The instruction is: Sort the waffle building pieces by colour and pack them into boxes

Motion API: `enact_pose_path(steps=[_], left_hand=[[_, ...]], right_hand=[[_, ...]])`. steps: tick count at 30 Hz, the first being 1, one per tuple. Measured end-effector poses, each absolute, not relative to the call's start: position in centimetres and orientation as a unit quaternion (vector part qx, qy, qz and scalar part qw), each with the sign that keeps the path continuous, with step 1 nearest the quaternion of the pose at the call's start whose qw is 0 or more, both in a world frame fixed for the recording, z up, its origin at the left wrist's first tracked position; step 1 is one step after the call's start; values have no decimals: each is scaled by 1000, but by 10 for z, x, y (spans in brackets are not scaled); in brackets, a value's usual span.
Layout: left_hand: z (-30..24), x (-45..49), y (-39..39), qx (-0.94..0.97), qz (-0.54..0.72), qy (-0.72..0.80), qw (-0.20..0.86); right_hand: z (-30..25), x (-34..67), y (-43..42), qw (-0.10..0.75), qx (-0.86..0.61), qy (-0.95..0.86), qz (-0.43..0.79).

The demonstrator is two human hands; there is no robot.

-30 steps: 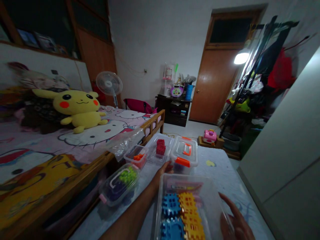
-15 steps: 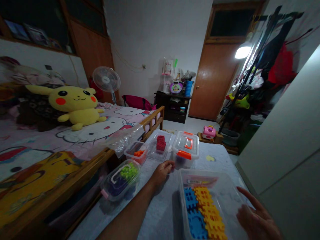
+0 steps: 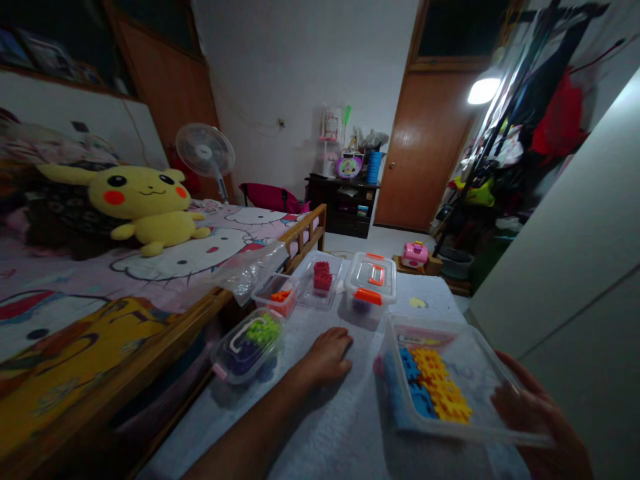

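My right hand [image 3: 545, 413] grips the right side of a clear plastic box [image 3: 480, 373], fingers partly seen through its wall. The box is tilted, its right side lifted. Inside lie yellow interlocking blocks [image 3: 443, 387] and blue blocks [image 3: 417, 383], pushed toward its left. My left hand [image 3: 330, 355] rests on the blue-grey tabletop [image 3: 320, 427], holding nothing, fingers forward and thumb slightly apart. Beyond it stands a closed clear box with orange latches [image 3: 371, 283]. A lidded box [image 3: 250, 345] with green and dark blue pieces stands left of that hand.
A small clear tub with orange pieces [image 3: 281, 297] and a clear tray with red blocks [image 3: 323, 277] stand farther back. Along the left runs the bed's wooden rail [image 3: 200, 313], with a plastic bag [image 3: 255, 270] over it. A white cabinet [image 3: 565, 280] borders the right.
My left hand has drawn back from the orange-latched box and lowered onto the table. My right hand has taken hold of the block box, which has shifted right and tilted. The view has shifted slightly.
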State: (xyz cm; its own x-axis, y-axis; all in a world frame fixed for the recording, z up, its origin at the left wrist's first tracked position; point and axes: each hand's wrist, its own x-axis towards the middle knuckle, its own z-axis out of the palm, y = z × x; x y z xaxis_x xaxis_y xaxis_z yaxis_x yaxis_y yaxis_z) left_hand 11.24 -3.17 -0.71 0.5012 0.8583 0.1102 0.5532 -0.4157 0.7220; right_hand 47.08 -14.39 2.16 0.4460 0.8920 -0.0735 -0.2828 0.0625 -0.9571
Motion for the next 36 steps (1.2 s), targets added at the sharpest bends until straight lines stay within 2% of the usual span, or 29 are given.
enact_pose_path(steps=[3, 9, 13, 19, 27, 36], left_hand=[[-5, 102, -55, 821, 196, 445, 298], [-13, 93, -78, 826, 188, 466, 255], [-18, 93, -77, 824, 216, 470, 232], [-16, 93, -77, 809, 257, 473, 234], [-21, 92, -74, 793, 305, 470, 240], [-19, 90, -71, 768, 353, 463, 267]], right_hand=[[24, 471, -142, 685, -520, -275, 429], [26, 466, -139, 699, -506, -283, 418], [25, 465, -138, 712, -501, -281, 404], [26, 465, -140, 678, -515, -295, 434], [27, 457, -139, 702, -491, -298, 420], [37, 455, -139, 740, -512, -285, 329]])
